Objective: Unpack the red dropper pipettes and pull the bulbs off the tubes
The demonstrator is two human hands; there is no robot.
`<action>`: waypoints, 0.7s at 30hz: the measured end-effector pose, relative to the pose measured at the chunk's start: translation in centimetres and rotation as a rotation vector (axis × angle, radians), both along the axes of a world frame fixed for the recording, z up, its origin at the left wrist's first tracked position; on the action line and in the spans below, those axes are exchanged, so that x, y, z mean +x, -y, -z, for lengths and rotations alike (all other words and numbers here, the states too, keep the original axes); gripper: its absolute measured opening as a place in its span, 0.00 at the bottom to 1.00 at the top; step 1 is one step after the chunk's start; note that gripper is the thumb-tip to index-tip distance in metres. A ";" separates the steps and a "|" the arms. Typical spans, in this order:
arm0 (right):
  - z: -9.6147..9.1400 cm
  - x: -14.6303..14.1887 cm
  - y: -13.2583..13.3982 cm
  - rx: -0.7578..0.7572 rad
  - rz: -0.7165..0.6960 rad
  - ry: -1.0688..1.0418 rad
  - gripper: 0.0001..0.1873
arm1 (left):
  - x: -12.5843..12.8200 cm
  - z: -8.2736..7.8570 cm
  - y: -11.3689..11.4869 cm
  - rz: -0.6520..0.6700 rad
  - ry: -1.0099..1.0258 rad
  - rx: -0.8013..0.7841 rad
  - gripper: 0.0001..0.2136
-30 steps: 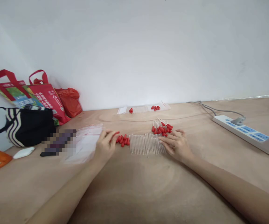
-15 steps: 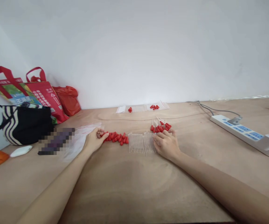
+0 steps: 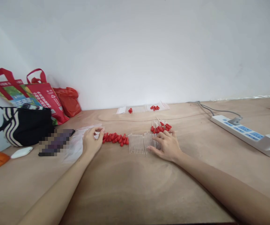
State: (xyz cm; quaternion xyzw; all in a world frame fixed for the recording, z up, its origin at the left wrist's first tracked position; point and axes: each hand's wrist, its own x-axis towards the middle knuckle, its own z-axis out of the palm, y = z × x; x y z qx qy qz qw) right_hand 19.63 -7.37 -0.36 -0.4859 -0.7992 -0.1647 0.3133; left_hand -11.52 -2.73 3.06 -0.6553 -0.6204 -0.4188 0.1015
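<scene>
My left hand is by the left end of a row of red rubber bulbs. Its thumb and index finger curl together in a pinch, and whatever may be between the tips is hidden. To the right of the bulbs lies a flat row of thin clear tubes, side by side. My right hand rests at the right end of this row, thumb and fingers apart, touching the tubes. Just beyond it lies a small heap of droppers, clear tubes with red bulbs fitted on them.
Farther back, a clear plastic bag lies near the wall with some red bulbs there. At left are plastic bags, a blurred dark flat object, a white case, a black bag and shopping bags. A power strip lies right.
My left hand has drawn slightly left, off the end bulbs. My right thumb has spread out leftward over the tubes, and the fingers have opened.
</scene>
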 end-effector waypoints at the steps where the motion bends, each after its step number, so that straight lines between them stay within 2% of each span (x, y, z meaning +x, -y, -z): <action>1: 0.0 0.3 -0.1 0.014 0.022 -0.029 0.21 | 0.6 0.0 0.2 0.035 -0.049 0.056 0.11; 4: 0.0 1.4 -0.7 0.033 0.097 -0.138 0.17 | 3.2 0.2 0.8 0.203 -0.171 0.099 0.08; 6: 0.1 2.3 -1.1 0.032 0.153 -0.200 0.17 | 5.5 0.2 0.7 0.313 -0.229 0.025 0.08; 9: 0.2 3.6 -1.8 0.019 0.244 -0.256 0.15 | 9.9 0.0 -0.2 0.398 -0.265 -0.142 0.06; 13: 0.5 5.2 -2.3 -0.018 0.344 -0.318 0.14 | 16.0 -0.2 -1.8 0.439 -0.279 -0.295 0.09; 16: 0.6 5.9 -2.6 -0.057 0.386 -0.361 0.14 | 19.6 -0.2 -2.6 0.450 -0.309 -0.315 0.16; 18: 0.6 6.0 -2.7 -0.077 0.403 -0.381 0.15 | 21.3 -0.1 -2.9 0.435 -0.349 -0.323 0.18; 21: 0.6 6.1 -2.8 -0.083 0.402 -0.380 0.15 | 22.5 0.0 -3.2 0.399 -0.382 -0.333 0.16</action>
